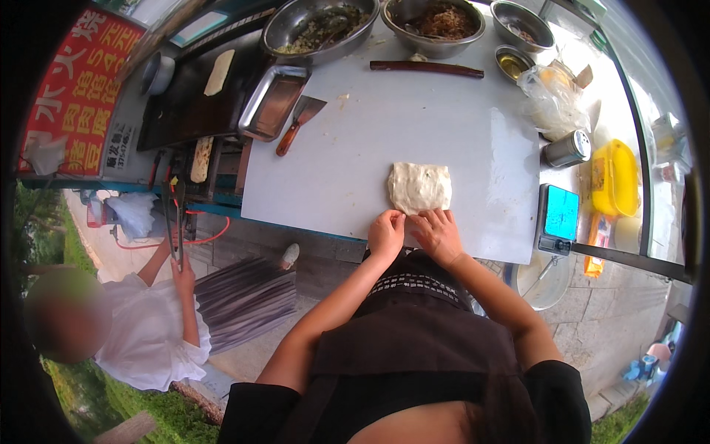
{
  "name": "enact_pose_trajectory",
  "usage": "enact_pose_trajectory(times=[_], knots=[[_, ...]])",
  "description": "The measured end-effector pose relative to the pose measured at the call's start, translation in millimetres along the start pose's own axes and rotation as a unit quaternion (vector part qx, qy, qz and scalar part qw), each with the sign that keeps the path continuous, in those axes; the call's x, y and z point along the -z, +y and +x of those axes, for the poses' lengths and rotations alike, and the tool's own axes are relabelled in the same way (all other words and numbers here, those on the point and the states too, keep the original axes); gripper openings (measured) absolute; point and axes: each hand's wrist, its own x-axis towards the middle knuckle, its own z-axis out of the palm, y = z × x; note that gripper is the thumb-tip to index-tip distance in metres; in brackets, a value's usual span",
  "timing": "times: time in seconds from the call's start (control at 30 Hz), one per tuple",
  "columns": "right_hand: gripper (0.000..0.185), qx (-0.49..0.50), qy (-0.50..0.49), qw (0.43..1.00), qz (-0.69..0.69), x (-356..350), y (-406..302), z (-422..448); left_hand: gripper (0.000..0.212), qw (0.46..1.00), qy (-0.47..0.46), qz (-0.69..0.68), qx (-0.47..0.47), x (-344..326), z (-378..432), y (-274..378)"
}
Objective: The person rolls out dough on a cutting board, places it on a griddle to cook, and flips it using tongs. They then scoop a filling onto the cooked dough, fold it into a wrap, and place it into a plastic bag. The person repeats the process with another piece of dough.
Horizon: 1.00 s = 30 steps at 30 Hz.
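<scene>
A flat, roughly square folded piece of dough [420, 187] lies on the pale work board [333, 183], close to its front edge. At the dough's near left corner, my left hand [387, 233] pinches the edge between thumb and fingers. My right hand [439, 236] grips the same near edge just to the right, its fingers resting over the dough's border. The dough's surface looks lumpy, with a small dark spot near its upper right. My fingers hide part of its near edge.
Behind the board stand steel bowls of green filling [321, 33] and brown filling [444, 25]. A wooden rolling pin [427, 69], scraper [299, 125] and metal tray [272, 105] lie nearer. A digital scale [560, 213] sits right. At left, a person holds tongs [176, 222] by a griddle [194, 111].
</scene>
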Motion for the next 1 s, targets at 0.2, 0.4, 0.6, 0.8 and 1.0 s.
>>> enact_pose_trajectory(times=[0.2, 0.4, 0.6, 0.8, 1.0], knots=[[0.013, -0.038, 0.0, 0.998, 0.041, -5.8, 0.3, 18.7, 0.018, 0.948, -0.045, -0.282, 0.143, -9.3, 3.3, -9.7], [0.017, -0.127, -0.061, 0.957, 0.253, 16.3, -7.1, 19.4, 0.011, 0.815, -0.11, -0.496, 0.279, 10.5, 4.1, 10.7], [0.043, -0.03, -0.188, 0.977, 0.093, 6.7, -15.0, 5.7, 0.024, 0.99, -0.083, -0.078, 0.081, 23.9, 5.8, 1.1], [0.059, -0.095, -0.171, 0.975, 0.106, 39.5, -15.8, 16.1, 0.048, 0.969, -0.11, 0.217, 0.035, 47.9, 20.9, 3.0], [0.075, -0.18, -0.053, 0.982, -0.004, 33.8, 48.4, 53.4, 0.039, 0.973, -0.072, 0.204, -0.076, 61.5, 47.6, 10.5]])
